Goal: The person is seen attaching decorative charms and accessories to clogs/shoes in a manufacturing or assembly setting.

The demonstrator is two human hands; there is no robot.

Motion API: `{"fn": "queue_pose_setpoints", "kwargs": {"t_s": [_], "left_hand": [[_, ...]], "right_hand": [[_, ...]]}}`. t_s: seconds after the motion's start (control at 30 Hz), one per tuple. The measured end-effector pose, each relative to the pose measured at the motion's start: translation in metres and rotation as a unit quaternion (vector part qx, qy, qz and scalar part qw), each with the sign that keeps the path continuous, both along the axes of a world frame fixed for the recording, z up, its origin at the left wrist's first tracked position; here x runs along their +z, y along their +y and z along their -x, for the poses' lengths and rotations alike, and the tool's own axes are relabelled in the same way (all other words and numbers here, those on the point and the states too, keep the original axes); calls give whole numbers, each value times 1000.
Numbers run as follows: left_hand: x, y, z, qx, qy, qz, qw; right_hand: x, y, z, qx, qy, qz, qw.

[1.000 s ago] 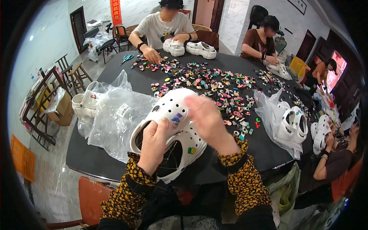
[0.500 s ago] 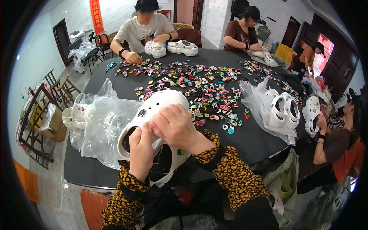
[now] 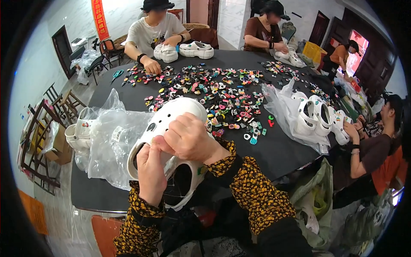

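A white perforated foam clog (image 3: 171, 128) sits tilted at the near edge of the black worktop (image 3: 282, 154). The left hand (image 3: 150, 171) grips its heel rim, fingers pressed together, while the right hand (image 3: 188, 139) has fingers curled, pressing on its upper. Crumpled clear plastic bags (image 3: 109, 141) lie just left, and small colourful charms (image 3: 214, 92) lie scattered beyond.

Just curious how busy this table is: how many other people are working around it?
4: one in a white shirt at the far side, one in brown beside them, one in orange far right, one at the right edge. More may be hidden.

My right hand (image 3: 188, 139) now sits lower on the white clog (image 3: 171, 141), meeting my left hand (image 3: 150, 169) at its rim.
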State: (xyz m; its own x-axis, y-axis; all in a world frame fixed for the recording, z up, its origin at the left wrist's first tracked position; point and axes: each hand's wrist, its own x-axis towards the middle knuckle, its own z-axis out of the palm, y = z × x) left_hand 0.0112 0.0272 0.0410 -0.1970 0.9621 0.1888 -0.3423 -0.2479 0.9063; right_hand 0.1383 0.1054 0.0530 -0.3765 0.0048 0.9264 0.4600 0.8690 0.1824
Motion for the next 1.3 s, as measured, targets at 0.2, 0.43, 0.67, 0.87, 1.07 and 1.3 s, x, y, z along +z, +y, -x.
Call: {"fn": "queue_pose_setpoints", "kwargs": {"t_s": [0.2,0.43,0.67,0.87,1.07,1.3], "left_hand": [[-4,3,-2,-30,-8,-1,1000],[8,7,17,-52,-75,65,994],[0,13,7,-22,37,40,998],[-14,32,38,-25,110,25,993],[-28,53,70,30,236,85,968],[-27,38,99,57,488,16,871]], "right_hand": [[1,0,-5,21,-12,-4,1000],[3,-14,1,83,-14,-10,996],[8,2,-27,5,111,41,993],[-13,23,-80,-75,219,319,919],[-49,38,-103,-92,256,438,857],[-89,60,-105,-24,283,541,792]]}}
